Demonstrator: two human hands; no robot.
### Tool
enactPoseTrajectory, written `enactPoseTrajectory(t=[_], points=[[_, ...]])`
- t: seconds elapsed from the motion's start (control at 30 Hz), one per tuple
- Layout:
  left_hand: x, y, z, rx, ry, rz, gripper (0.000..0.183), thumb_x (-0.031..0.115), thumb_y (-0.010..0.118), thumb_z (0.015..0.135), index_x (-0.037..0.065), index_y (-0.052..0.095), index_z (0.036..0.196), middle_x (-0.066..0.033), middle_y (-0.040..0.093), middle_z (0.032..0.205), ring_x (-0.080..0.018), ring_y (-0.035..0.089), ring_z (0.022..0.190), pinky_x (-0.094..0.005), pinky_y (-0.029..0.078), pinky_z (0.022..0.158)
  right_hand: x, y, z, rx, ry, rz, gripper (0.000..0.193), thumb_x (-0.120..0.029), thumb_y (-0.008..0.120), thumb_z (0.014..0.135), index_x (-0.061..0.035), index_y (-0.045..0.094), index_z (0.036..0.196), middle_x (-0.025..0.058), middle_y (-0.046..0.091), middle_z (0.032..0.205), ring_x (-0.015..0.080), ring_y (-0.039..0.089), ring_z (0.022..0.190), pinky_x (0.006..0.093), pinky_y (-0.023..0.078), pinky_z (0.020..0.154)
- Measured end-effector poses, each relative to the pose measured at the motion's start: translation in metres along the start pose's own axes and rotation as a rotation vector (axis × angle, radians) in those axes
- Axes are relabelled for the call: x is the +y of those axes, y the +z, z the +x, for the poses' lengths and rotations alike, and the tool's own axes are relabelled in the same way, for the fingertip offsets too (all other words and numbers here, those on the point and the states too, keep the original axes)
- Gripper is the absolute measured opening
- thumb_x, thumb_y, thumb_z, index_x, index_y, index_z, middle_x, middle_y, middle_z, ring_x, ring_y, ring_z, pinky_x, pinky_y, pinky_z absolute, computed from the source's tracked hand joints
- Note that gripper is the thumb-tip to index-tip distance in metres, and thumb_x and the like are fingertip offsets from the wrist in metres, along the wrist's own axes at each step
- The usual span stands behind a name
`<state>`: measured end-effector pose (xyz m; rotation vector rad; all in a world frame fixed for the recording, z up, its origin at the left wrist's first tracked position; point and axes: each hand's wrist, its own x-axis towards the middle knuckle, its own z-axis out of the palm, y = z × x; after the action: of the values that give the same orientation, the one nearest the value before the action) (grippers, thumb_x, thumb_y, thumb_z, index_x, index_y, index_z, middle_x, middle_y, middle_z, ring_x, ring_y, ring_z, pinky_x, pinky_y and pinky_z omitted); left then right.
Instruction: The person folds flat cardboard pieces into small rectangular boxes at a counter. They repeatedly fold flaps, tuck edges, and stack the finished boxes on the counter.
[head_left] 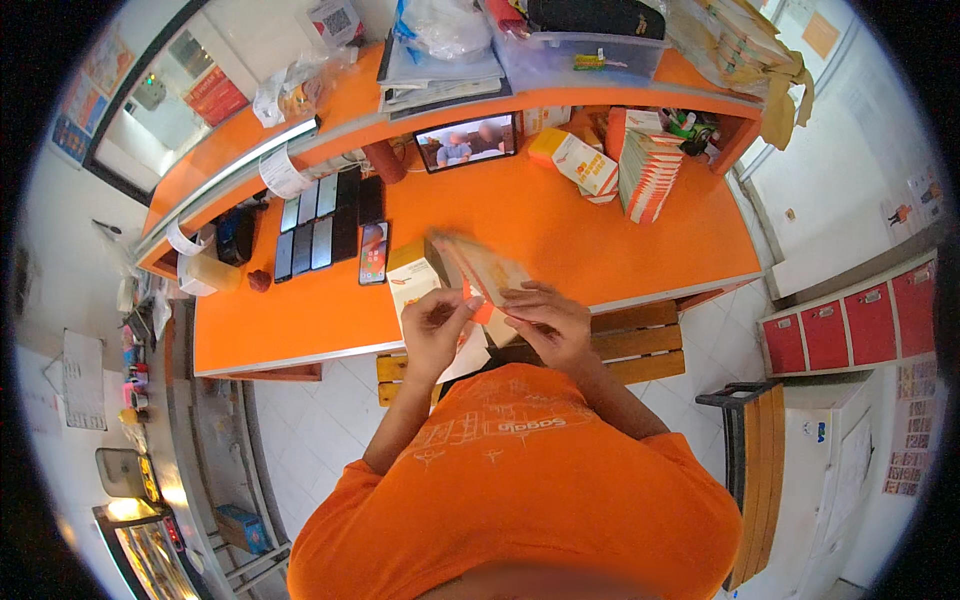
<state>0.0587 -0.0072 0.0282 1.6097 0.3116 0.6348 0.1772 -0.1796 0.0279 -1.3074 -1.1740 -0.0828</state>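
Over the front edge of the orange desk, my hands work on a paper food box [485, 265], white and orange, partly folded and smeared by motion at its far end. My left hand [432, 330] is closed in a pinch at the box's orange edge. On the other side, my right hand [550, 325] has its fingers bent around the box's side and is closed on it. Just beyond my left hand is another white and brown carton [408, 278], partly hidden by the hand and the box.
A smartphone [373, 253] lies on the orange desk [620, 250] beside several more phones [312, 235]. A tablet [465, 142] leans at the back. Flattened cartons [650, 175] and a folded box [580, 165] sit at back right. A wooden bench [640, 345] runs below the desk edge.
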Motion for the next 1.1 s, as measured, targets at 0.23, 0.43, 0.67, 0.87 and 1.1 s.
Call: enactPoseTrajectory(t=[0.23, 0.43, 0.67, 0.87, 1.1], points=[[0.008, 0.012, -0.005, 0.249, 0.404, 0.279, 0.017, -0.005, 0.076, 0.085, -0.004, 0.069, 0.101, -0.0151, 0.076, 0.093, -0.017, 0.071, 0.083, -0.0284, 0.055, 0.074, -0.028, 0.026, 0.002, 0.198, 0.361, 0.426, 0.011, 0.006, 0.069, 0.09, 0.0101, 0.07, 0.1, 0.023, 0.072, 0.108, 0.029, 0.072, 0.101, 0.0338, 0.056, 0.089], [0.011, 0.01, -0.018, 0.267, 0.705, 0.444, 0.017, -0.011, 0.073, 0.082, -0.007, 0.069, 0.099, -0.0191, 0.075, 0.092, -0.0232, 0.073, 0.083, -0.0289, 0.055, 0.074, -0.037, 0.038, 0.022, 0.226, -0.117, -0.027, 0.018, 0.004, 0.068, 0.089, 0.0071, 0.069, 0.107, 0.0219, 0.07, 0.118, 0.0322, 0.071, 0.107, 0.0386, 0.058, 0.09], [0.011, 0.009, -0.03, 0.337, 0.501, 0.288, 0.009, -0.004, 0.068, 0.09, -0.008, 0.071, 0.098, -0.0173, 0.074, 0.088, -0.0196, 0.069, 0.077, -0.0269, 0.052, 0.07, -0.036, 0.056, 0.031, 0.183, -0.069, 0.004, 0.017, 0.003, 0.07, 0.087, 0.0062, 0.069, 0.104, 0.0189, 0.071, 0.113, 0.0303, 0.072, 0.103, 0.0352, 0.059, 0.085], [0.011, 0.0, -0.031, 0.337, 0.354, 0.123, 0.014, -0.001, 0.065, 0.094, -0.008, 0.072, 0.104, -0.0124, 0.074, 0.095, -0.0146, 0.065, 0.086, -0.0267, 0.051, 0.075, -0.039, 0.06, 0.024, 0.197, 0.034, 0.121, 0.013, 0.001, 0.069, 0.09, 0.0062, 0.069, 0.102, 0.0182, 0.07, 0.111, 0.0285, 0.071, 0.097, 0.0329, 0.059, 0.083], [0.007, -0.002, -0.028, 0.306, 0.361, 0.113, 0.013, -0.003, 0.071, 0.088, -0.007, 0.074, 0.101, -0.0113, 0.074, 0.094, -0.0139, 0.065, 0.084, -0.0253, 0.049, 0.073, -0.036, 0.065, 0.022, 0.187, 0.033, 0.02, 0.013, 0.001, 0.07, 0.09, 0.0046, 0.07, 0.102, 0.0161, 0.069, 0.108, 0.0267, 0.07, 0.094, 0.0326, 0.057, 0.079]])
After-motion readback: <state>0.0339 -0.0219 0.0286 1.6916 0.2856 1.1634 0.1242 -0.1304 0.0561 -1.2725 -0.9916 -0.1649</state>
